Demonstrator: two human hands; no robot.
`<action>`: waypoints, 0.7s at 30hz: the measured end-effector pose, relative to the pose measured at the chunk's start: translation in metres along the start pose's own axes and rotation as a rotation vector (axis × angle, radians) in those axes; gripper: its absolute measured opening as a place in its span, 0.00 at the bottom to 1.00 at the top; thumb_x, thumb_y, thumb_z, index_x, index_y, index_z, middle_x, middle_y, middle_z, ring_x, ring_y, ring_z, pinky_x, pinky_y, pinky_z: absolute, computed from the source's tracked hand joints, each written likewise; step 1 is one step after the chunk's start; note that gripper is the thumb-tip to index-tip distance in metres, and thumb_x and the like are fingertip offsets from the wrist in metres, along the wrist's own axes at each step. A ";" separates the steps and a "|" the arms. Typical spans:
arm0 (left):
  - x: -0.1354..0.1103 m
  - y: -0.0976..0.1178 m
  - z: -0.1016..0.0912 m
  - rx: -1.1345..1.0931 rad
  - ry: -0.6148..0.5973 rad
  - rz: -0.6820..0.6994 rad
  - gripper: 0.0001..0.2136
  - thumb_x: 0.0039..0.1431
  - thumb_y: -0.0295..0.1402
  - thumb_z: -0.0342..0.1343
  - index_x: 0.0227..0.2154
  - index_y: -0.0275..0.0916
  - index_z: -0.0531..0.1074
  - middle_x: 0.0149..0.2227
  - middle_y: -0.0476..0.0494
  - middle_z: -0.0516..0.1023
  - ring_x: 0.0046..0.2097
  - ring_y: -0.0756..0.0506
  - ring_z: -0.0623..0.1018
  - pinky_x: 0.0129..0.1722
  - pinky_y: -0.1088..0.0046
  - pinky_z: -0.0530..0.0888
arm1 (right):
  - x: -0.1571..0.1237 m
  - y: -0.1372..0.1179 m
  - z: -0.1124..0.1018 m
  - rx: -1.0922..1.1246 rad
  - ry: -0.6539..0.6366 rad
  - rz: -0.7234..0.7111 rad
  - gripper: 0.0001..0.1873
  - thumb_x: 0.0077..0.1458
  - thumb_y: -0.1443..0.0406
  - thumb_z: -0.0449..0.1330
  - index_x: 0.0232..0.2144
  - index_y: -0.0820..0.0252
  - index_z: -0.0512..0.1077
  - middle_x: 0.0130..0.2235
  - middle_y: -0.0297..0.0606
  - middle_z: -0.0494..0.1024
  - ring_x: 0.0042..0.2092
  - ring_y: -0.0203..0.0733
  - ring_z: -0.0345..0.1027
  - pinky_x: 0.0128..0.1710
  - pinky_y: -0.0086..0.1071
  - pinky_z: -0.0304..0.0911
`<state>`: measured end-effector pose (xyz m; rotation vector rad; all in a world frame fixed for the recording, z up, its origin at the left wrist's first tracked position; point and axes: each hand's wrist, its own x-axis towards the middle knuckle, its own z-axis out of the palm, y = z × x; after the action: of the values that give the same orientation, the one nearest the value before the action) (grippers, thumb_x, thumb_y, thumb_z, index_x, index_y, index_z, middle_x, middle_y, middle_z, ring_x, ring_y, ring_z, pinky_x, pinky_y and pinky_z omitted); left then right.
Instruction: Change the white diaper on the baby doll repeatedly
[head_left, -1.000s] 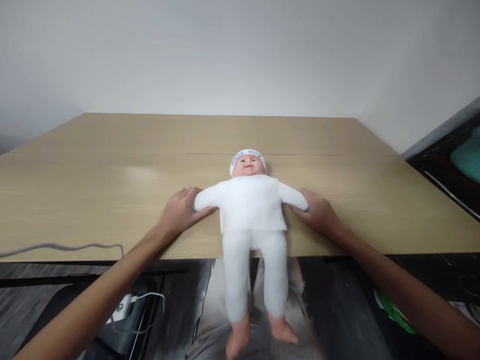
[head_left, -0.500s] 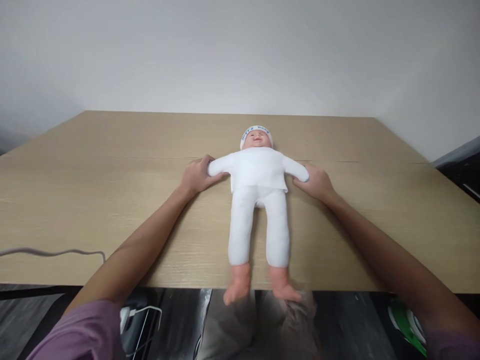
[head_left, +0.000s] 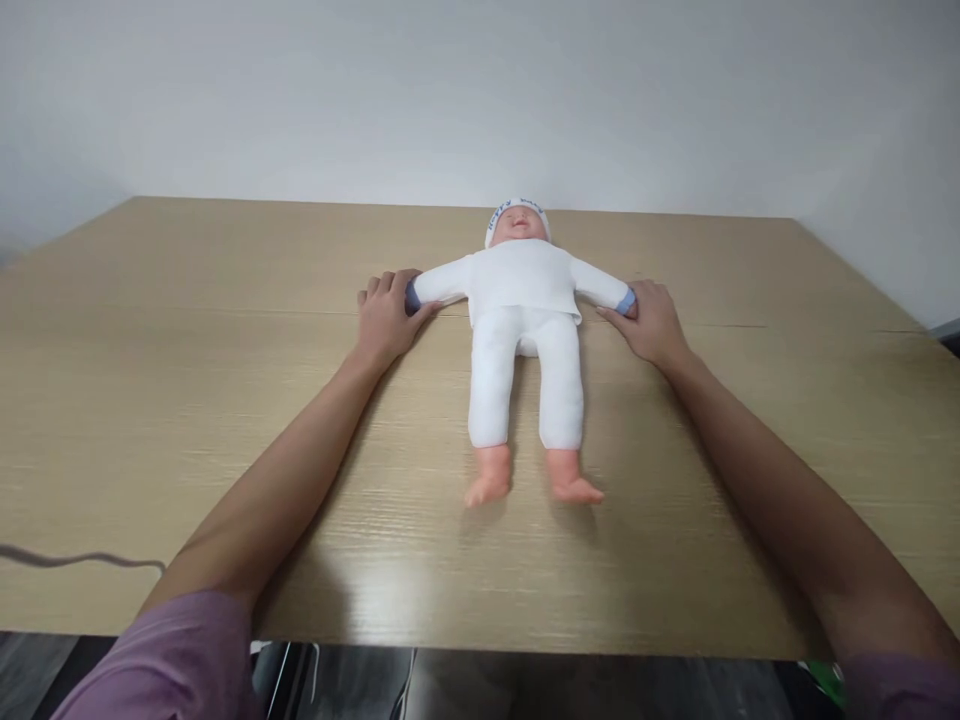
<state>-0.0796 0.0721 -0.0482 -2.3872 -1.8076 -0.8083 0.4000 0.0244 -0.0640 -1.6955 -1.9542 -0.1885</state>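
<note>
Head view: a doll [head_left: 523, 275] between 2 hands on a table [head_left: 187, 400].
Doll: on its back, face up, head toward the wall [head_left: 450, 100], feet [head_left: 491, 475] toward the person; it lies on the far half of the table, a little right of the middle of the view.
Cap: white [head_left: 519, 203], with blue lettering across the front, too soft to read fully.
Shirt: white [head_left: 521, 275], long-sleeved, its hem lying loose over the hips; blue shows at the 2 cuffs [head_left: 627, 300].
Trousers: white [head_left: 491, 385], the 2 legs straight and slightly apart.
Feet: bare, pinkish, toes turned outward.
Left hand: closed round the end of a doll arm [head_left: 386, 318], thumb on the near side, fingers curled on the far side.
Right hand: closed round the other doll arm's end [head_left: 651, 322], thumb pointing inward along the near side; its fingertips are hidden.
Forearms: both stretched forward [head_left: 300, 470], slanting inward low over the table.
Sleeves: purple [head_left: 187, 650], at the lower corners.
Cable: grey [head_left: 82, 558], on the table near the left forearm.
</note>
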 end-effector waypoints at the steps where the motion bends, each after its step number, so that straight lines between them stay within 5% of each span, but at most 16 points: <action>1: 0.000 -0.001 0.000 -0.004 -0.008 -0.011 0.30 0.74 0.57 0.57 0.68 0.43 0.71 0.63 0.30 0.77 0.64 0.27 0.72 0.62 0.51 0.65 | 0.000 0.003 0.002 -0.006 -0.005 0.005 0.41 0.69 0.33 0.52 0.53 0.64 0.77 0.49 0.57 0.80 0.51 0.63 0.70 0.57 0.54 0.65; 9: 0.000 -0.005 0.006 -0.060 0.003 -0.024 0.31 0.70 0.52 0.62 0.70 0.42 0.70 0.63 0.29 0.78 0.65 0.25 0.72 0.65 0.47 0.66 | -0.004 0.010 0.009 -0.036 -0.002 0.001 0.35 0.68 0.41 0.57 0.55 0.65 0.77 0.53 0.59 0.79 0.54 0.64 0.68 0.60 0.56 0.65; 14: -0.011 0.002 0.003 -0.091 0.092 0.004 0.36 0.65 0.49 0.66 0.71 0.38 0.67 0.71 0.23 0.70 0.70 0.22 0.68 0.68 0.42 0.65 | -0.021 -0.006 -0.002 -0.007 0.045 -0.020 0.38 0.64 0.50 0.62 0.69 0.66 0.68 0.64 0.62 0.75 0.64 0.67 0.66 0.68 0.60 0.62; 18: -0.054 0.044 -0.027 -0.201 0.182 0.111 0.24 0.74 0.42 0.56 0.66 0.37 0.69 0.68 0.27 0.75 0.69 0.28 0.71 0.71 0.43 0.65 | -0.069 -0.058 -0.041 0.064 0.092 -0.025 0.36 0.64 0.57 0.61 0.70 0.64 0.66 0.69 0.62 0.73 0.70 0.69 0.64 0.72 0.65 0.59; 21: -0.126 0.098 -0.069 -0.383 0.239 0.273 0.13 0.78 0.37 0.54 0.59 0.41 0.72 0.57 0.36 0.83 0.59 0.35 0.79 0.65 0.49 0.70 | -0.142 -0.110 -0.089 0.160 0.158 -0.089 0.31 0.69 0.57 0.61 0.70 0.54 0.68 0.66 0.54 0.78 0.66 0.66 0.72 0.70 0.67 0.64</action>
<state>-0.0396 -0.0938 -0.0153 -2.5319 -1.2971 -1.4340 0.3315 -0.1606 -0.0312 -1.4490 -1.8766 -0.1874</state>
